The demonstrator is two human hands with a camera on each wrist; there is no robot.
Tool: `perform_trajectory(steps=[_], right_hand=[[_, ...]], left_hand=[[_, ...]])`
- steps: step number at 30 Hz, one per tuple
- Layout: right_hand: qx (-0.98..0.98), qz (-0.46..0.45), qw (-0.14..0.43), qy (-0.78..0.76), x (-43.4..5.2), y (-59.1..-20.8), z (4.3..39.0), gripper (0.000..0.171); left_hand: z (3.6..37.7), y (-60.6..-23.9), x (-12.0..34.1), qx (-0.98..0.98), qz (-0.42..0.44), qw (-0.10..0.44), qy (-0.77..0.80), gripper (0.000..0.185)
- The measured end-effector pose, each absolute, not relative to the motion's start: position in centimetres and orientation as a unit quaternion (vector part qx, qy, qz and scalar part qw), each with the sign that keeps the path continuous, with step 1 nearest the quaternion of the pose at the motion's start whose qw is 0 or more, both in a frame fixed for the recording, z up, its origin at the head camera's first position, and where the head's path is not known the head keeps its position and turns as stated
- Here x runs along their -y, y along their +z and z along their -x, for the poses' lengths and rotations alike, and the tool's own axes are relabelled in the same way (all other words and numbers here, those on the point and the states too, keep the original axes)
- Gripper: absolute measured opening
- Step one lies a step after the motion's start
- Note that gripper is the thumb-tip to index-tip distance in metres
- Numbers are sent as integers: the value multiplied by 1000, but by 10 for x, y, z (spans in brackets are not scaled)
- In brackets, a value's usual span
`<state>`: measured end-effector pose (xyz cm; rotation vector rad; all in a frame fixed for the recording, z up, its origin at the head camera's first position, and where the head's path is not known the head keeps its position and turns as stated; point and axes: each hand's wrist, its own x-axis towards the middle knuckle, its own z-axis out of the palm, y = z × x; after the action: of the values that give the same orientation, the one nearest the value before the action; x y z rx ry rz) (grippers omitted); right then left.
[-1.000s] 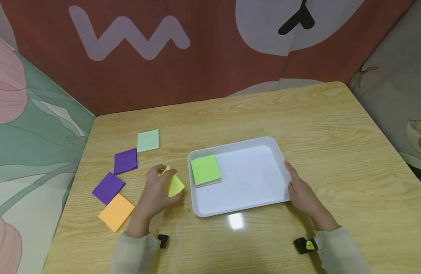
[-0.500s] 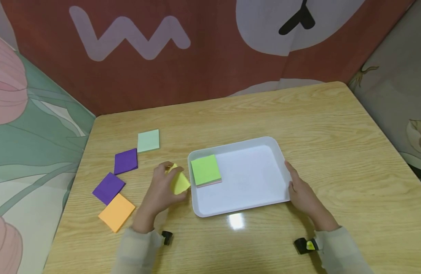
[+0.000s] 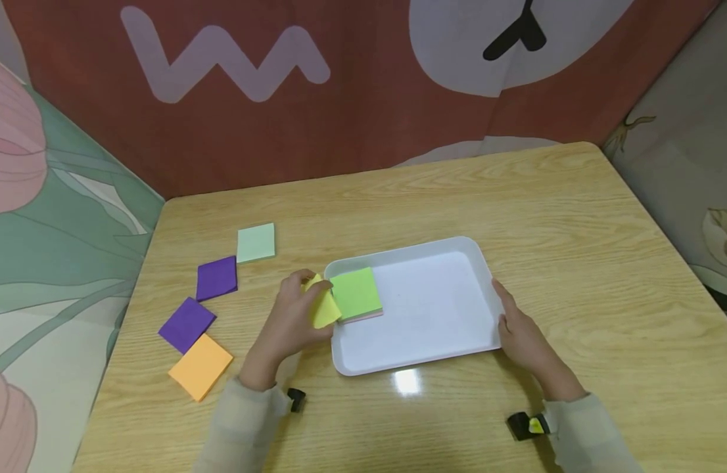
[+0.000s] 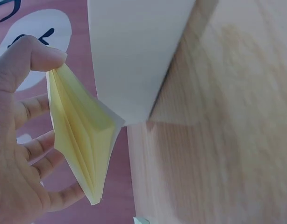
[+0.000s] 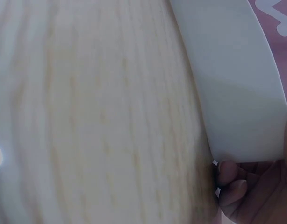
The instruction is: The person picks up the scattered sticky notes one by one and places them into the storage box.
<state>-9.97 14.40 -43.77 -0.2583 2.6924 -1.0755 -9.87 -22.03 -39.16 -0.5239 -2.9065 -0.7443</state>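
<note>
My left hand [image 3: 295, 315] pinches a yellow sticky note pad [image 3: 325, 309] between thumb and fingers, over the left rim of a white tray [image 3: 428, 305]. In the left wrist view the yellow pad [image 4: 82, 135] is tilted, its sheets fanning apart a little along the edge. Inside the tray's left end lies a bright green sticky note pad [image 3: 356, 292], with a pinkish layer showing beneath it. At the tray's right end, my right hand [image 3: 522, 332] grips the rim. Curled fingertips [image 5: 230, 175] show at the tray wall [image 5: 241, 93] in the right wrist view.
Left of the tray on the wooden table [image 3: 446, 420] lie a mint green pad [image 3: 256, 243], a purple pad [image 3: 217, 278], another purple pad [image 3: 187, 325] and an orange pad [image 3: 200, 367]. A printed red cloth [image 3: 363, 118] hangs behind the table.
My left hand has moved right with the yellow sticky note pad, from beside the tray to over its left rim. My right hand and the tray have stayed in place.
</note>
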Motion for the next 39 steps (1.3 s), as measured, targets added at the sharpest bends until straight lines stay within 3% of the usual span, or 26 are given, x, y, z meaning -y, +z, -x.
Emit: perform_trajectory(steps=[28, 39], right_hand=[[-916, 84, 120, -374, -145, -437, 99, 57], [-916, 82, 121, -374, -144, -436, 100, 56]], left_hand=[[118, -387, 189, 945, 249, 46, -209, 57], [124, -387, 176, 946, 251, 7, -205, 59]])
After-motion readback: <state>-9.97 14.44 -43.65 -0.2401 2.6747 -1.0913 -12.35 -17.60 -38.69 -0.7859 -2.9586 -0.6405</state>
